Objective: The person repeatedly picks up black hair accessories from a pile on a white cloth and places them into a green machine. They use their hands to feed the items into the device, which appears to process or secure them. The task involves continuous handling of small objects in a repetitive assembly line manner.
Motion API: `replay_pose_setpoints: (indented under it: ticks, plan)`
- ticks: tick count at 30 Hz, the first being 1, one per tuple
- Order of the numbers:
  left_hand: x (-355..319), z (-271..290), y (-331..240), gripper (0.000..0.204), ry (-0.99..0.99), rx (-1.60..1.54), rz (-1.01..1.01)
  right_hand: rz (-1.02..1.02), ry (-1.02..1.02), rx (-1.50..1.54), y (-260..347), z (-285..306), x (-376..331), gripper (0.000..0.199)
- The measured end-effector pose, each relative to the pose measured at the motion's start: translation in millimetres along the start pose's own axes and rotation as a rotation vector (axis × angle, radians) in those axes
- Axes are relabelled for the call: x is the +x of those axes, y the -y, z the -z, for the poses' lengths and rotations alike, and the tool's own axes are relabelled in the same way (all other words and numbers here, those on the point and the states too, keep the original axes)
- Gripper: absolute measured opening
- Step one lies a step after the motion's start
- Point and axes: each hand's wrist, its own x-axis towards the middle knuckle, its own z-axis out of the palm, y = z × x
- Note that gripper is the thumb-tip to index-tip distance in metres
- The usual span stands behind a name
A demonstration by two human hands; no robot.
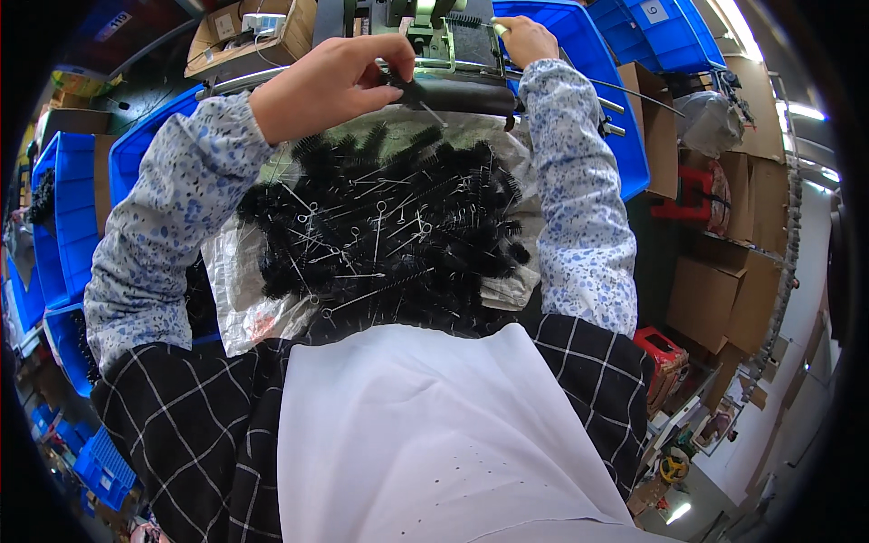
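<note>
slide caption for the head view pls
Left hand grips a black wire brush above a heaped brush pile; right hand at the machine.

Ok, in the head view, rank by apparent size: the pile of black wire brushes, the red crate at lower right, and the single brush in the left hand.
1. Pile of black wire brushes: by far the largest.
2. Red crate: much smaller, though it sits farther from the camera, so its true size is unsure.
3. Single brush pinched in the left hand: smallest, partly hidden by fingers.

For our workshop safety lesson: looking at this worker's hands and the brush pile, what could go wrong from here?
1. The left hand pinches a black wire brush close to the machine; fingers might get caught.
2. The heaped brush pile on the plastic sheet could slide off the lap.
3. Loose wire stems may prick skin.
</note>
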Motion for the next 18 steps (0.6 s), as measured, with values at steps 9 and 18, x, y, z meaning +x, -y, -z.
replay_pose_setpoints:
  ticks: [9, 18]
  plan:
    - [13.8, -14.2, -1.1, 0.019, -0.125, -0.004, -0.069, 0.138, -0.307, 0.141, -5.3, 63.2, -43.6, 0.030]
    - [4.3, -31.2, 5.1, 0.028, -0.420, 0.101, -0.077, 0.354, -0.018, 0.687, 80.9, 38.8, -87.1, 0.032]
